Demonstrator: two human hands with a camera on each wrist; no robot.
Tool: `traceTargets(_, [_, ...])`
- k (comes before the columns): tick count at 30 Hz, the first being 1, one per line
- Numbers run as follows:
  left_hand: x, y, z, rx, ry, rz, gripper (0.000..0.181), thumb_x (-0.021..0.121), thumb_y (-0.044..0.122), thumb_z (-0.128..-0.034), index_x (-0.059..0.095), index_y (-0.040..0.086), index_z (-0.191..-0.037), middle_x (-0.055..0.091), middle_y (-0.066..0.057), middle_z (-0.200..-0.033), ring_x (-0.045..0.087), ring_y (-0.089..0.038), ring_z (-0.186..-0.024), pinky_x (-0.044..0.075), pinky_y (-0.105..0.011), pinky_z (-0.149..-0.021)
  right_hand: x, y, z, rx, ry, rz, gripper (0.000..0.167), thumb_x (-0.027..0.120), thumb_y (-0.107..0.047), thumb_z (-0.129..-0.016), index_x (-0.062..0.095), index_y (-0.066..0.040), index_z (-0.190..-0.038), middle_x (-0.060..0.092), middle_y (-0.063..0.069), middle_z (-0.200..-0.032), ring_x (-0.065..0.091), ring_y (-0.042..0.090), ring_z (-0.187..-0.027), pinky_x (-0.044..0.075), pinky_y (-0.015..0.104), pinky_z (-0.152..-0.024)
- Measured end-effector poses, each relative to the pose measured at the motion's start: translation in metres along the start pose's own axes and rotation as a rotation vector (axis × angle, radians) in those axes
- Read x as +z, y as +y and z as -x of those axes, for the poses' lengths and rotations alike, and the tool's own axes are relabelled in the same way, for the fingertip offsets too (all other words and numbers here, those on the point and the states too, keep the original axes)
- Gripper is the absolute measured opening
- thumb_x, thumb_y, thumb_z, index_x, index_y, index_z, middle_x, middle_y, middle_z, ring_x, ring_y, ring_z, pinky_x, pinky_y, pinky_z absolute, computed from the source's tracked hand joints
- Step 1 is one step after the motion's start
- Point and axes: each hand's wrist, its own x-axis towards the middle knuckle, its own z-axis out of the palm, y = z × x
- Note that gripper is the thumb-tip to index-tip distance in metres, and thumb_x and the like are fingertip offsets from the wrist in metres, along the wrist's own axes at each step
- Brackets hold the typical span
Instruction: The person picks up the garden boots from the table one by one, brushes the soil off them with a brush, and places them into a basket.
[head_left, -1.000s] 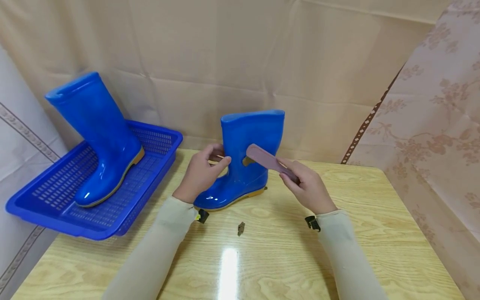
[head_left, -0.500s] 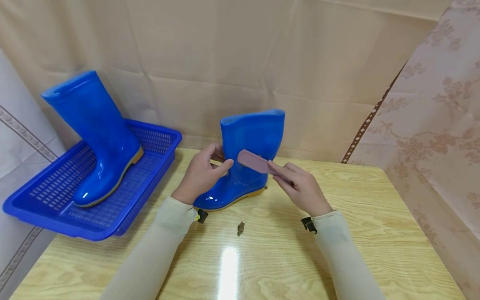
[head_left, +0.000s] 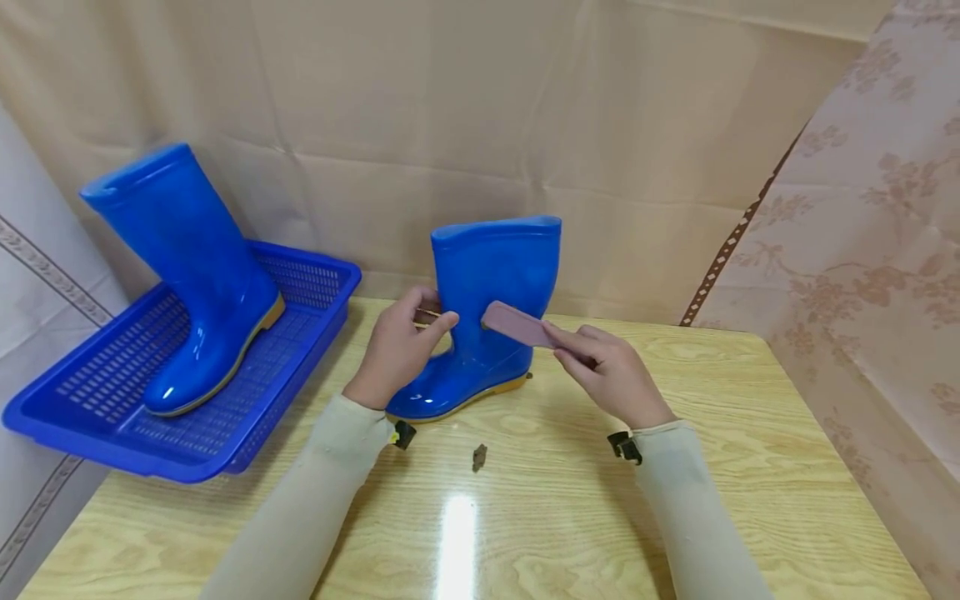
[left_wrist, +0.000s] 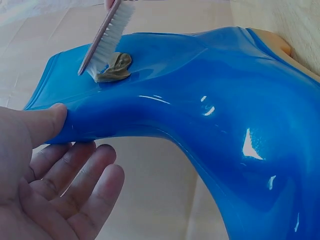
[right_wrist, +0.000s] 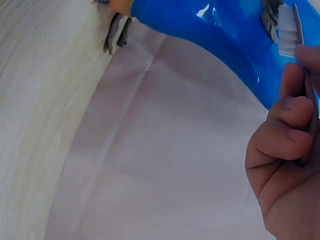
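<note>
A blue rain boot (head_left: 498, 262) with a yellow sole stands upright on the table, toe to the left. My left hand (head_left: 397, 350) holds the front of its shaft, thumb on the near side and fingers around the front edge. In my right hand (head_left: 611, 375) is a pinkish-brown brush (head_left: 517, 323), gripped by its handle. Its white bristles (left_wrist: 111, 42) touch a lump of brown mud (left_wrist: 116, 69) stuck on the boot's side, as the left wrist view shows. From the head view the brush's back hides most of that mud.
A blue perforated plastic basket (head_left: 292, 358) at the left holds a second blue rain boot (head_left: 206, 275), leaning slightly. A clump of mud (head_left: 479, 457) lies on the wooden table (head_left: 720, 467) before the boot; another bit (head_left: 529, 376) is by the heel. Cloth (head_left: 360, 108) hangs behind.
My right hand has moved the brush left and down across the boot's side, then slightly right again. The boot has shifted a little left in view; my left hand stays at its shaft.
</note>
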Motion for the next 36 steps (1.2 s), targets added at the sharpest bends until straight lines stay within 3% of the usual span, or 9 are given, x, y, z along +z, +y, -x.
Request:
traceTargets(9, [0.001, -0.001, 0.0, 0.003, 0.022, 0.014, 0.034, 0.065, 0.036, -0.1029, 0.061, 0.011, -0.126, 0.069, -0.006, -0.117, 0.065, -0.023, -0.109, 0.055, -0.046, -0.094, -0.007, 0.001, -0.001, 0.047, 0.002, 0.017, 0.039, 0.072, -0.008, -0.098, 0.071, -0.02, -0.135, 0.056, -0.006, -0.073, 0.044, 0.01, -0.059, 0.035, 0.023, -0.05])
traceTargets(17, [0.004, -0.002, 0.0, 0.012, 0.021, 0.009, 0.035, 0.066, 0.037, -0.1028, 0.061, 0.011, -0.126, 0.069, -0.006, -0.117, 0.066, -0.023, -0.106, 0.056, -0.045, -0.094, 0.001, -0.008, -0.003, -0.026, 0.041, 0.005, 0.039, 0.072, -0.006, -0.097, 0.071, -0.016, -0.134, 0.056, -0.007, -0.076, 0.042, 0.008, -0.06, 0.034, 0.023, -0.051])
traceTargets(22, [0.004, 0.001, 0.001, -0.002, 0.004, -0.001, 0.036, 0.065, 0.037, -0.1028, 0.06, 0.012, -0.128, 0.068, -0.007, -0.119, 0.066, -0.024, -0.106, 0.057, -0.047, -0.09, 0.006, -0.012, -0.003, -0.069, 0.017, 0.031, 0.039, 0.071, -0.009, -0.099, 0.069, -0.016, -0.137, 0.058, -0.006, -0.08, 0.041, 0.007, -0.061, 0.035, 0.024, -0.052])
traceTargets(30, [0.004, 0.002, 0.0, -0.013, -0.005, -0.016, 0.036, 0.064, 0.038, -0.1038, 0.06, 0.011, -0.128, 0.068, -0.007, -0.121, 0.066, -0.025, -0.106, 0.057, -0.047, -0.09, -0.001, -0.009, 0.0, 0.104, -0.026, -0.009, 0.037, 0.071, -0.011, -0.099, 0.07, -0.019, -0.136, 0.059, -0.005, -0.075, 0.041, 0.012, -0.058, 0.034, 0.026, -0.05])
traceTargets(36, [0.004, 0.0, 0.0, -0.031, 0.002, -0.023, 0.035, 0.063, 0.037, -0.1041, 0.06, 0.011, -0.128, 0.068, -0.007, -0.12, 0.066, -0.025, -0.107, 0.057, -0.047, -0.09, -0.006, -0.005, 0.0, 0.114, -0.045, -0.013, 0.037, 0.071, -0.012, -0.1, 0.07, -0.021, -0.135, 0.06, -0.004, -0.076, 0.043, 0.013, -0.058, 0.034, 0.026, -0.051])
